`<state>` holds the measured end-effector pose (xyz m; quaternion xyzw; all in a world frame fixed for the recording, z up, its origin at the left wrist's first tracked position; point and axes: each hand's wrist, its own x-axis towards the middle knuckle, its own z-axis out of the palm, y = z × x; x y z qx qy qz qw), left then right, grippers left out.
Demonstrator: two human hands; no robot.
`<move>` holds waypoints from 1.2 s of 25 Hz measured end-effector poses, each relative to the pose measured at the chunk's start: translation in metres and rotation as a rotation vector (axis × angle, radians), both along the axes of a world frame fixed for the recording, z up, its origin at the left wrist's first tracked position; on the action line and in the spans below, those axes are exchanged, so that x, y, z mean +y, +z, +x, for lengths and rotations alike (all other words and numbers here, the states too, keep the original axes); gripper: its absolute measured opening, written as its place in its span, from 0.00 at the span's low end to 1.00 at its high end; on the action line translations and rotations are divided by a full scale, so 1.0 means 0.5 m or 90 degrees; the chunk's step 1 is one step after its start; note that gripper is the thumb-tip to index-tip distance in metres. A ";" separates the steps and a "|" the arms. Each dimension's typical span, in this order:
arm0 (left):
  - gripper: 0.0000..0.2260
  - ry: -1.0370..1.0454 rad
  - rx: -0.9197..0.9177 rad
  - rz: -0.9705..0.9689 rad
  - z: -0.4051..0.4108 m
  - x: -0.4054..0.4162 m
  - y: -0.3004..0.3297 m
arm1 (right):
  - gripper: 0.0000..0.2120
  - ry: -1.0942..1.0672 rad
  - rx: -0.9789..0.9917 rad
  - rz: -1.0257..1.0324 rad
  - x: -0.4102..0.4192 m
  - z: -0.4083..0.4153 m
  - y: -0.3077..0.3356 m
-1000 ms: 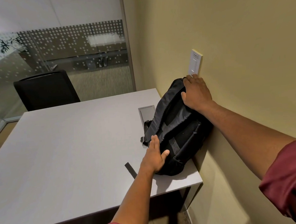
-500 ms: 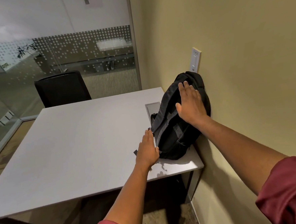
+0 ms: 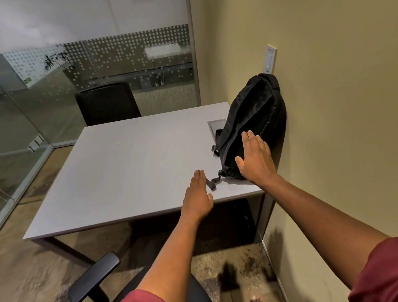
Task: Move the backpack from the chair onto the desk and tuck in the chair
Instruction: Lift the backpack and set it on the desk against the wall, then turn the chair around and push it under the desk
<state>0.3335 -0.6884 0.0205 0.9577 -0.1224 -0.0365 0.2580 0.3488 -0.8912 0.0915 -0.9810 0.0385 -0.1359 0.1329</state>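
The black backpack (image 3: pixel 252 121) stands upright on the right end of the grey desk (image 3: pixel 128 170), leaning against the yellow wall. My right hand (image 3: pixel 255 158) is flat and open in front of the backpack's lower part; whether it touches the fabric I cannot tell. My left hand (image 3: pixel 197 195) is open, palm down, over the desk's near edge beside a loose black strap (image 3: pixel 211 184). A black office chair (image 3: pixel 94 283) with an armrest stands below me, pulled out from the desk.
A second black chair (image 3: pixel 107 104) stands at the desk's far side. A grey cable hatch (image 3: pixel 216 126) is set in the desktop behind the backpack. A switch plate (image 3: pixel 270 58) is on the wall above it. Glass partitions close the room at left and back.
Both hands have come off the backpack and drawn back toward me. The view has pulled away from the desk, and the near chair has come into sight.
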 end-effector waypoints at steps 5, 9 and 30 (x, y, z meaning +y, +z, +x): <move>0.34 0.018 -0.008 0.010 -0.092 0.054 0.007 | 0.38 0.007 0.013 0.013 0.039 -0.097 -0.008; 0.34 0.054 -0.009 -0.006 -0.153 0.090 0.014 | 0.37 0.030 0.016 0.005 0.063 -0.149 -0.006; 0.35 0.192 -0.023 -0.009 -0.563 0.199 0.029 | 0.37 0.158 0.042 0.076 0.163 -0.515 -0.065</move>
